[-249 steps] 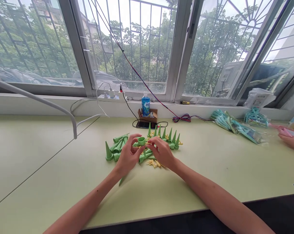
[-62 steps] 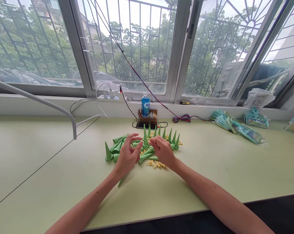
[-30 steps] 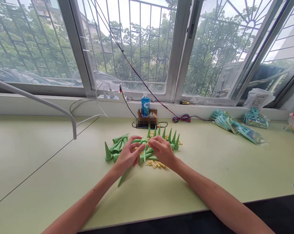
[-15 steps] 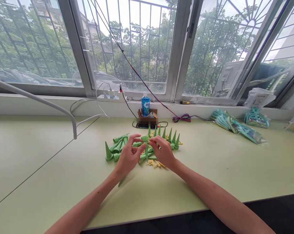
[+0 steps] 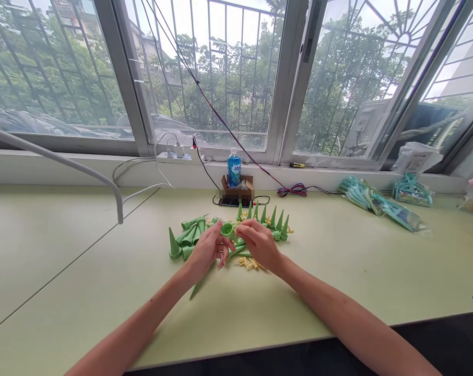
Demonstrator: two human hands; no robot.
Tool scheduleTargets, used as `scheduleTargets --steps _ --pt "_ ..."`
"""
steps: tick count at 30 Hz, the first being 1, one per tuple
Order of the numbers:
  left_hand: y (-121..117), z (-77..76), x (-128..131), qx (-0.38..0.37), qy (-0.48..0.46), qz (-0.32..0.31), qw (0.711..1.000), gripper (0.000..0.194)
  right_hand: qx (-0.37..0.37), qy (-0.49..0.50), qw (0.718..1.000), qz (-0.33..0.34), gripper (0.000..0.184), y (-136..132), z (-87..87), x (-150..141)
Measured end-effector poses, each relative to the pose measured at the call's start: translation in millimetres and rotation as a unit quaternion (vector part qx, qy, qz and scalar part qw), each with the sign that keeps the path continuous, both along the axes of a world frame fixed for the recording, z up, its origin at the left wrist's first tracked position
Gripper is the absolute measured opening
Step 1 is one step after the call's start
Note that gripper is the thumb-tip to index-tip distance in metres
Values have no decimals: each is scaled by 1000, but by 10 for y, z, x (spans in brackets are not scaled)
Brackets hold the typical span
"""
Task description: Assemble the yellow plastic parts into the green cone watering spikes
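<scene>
- Left hand point(image 5: 210, 248): palm turned partly upward, the thumb against the rim of a green piece point(image 5: 228, 230), the other fingers loosely curled below it.
- Right hand point(image 5: 259, 243): fingertips drawn together at the piece's right edge; I cannot tell what, if anything, they pinch.
- The green piece is between both hands, its round open end facing the person.
- Around it on the pale table point(image 5: 103, 282): loose green cones point(image 5: 188, 236), upright green cones point(image 5: 273, 218) in a row, small yellow pieces point(image 5: 250, 262).
- Behind: a blue bottle point(image 5: 234, 169).

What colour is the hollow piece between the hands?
Green, inside and out; the hollow piece shows best in the head view.
</scene>
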State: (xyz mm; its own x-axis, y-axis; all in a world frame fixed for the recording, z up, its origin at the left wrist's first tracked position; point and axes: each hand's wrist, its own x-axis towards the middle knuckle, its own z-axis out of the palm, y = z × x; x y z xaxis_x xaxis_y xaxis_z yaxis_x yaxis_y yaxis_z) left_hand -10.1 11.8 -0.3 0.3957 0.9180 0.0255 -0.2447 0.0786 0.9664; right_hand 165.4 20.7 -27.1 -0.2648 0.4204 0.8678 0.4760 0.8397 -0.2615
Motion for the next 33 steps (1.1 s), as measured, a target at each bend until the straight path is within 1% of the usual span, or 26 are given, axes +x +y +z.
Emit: scheduleTargets --steps 7,13,15,19,23,26,28,30,33 --pt "4 18 -27 0 -19 -36 999 36 10 -4 1000 10 19 -4 39 15" --pt "-4 27 -62 3 -8 -48 999 37 -14 10 1000 22 19 22 19 31" --pt "-27 52 -70 25 15 -45 999 41 -30 14 999 27 19 29 8 35" --pt "-63 80 -72 114 76 -24 990 51 -56 26 998 33 19 37 -6 43" --pt "-47 15 -64 177 123 -9 976 54 -76 30 996 30 18 42 -2 49" --pt "-24 -63 -63 228 174 14 958 55 -82 26 996 28 19 45 3 51" --pt "-13 -109 -66 278 221 58 933 55 -87 22 996 28 18 46 7 52" --pt "-4 -146 -72 330 265 91 902 53 -94 17 995 23 17 45 10 53" --pt "12 -187 -83 383 306 102 866 52 -105 10 994 9 16 44 13 51"
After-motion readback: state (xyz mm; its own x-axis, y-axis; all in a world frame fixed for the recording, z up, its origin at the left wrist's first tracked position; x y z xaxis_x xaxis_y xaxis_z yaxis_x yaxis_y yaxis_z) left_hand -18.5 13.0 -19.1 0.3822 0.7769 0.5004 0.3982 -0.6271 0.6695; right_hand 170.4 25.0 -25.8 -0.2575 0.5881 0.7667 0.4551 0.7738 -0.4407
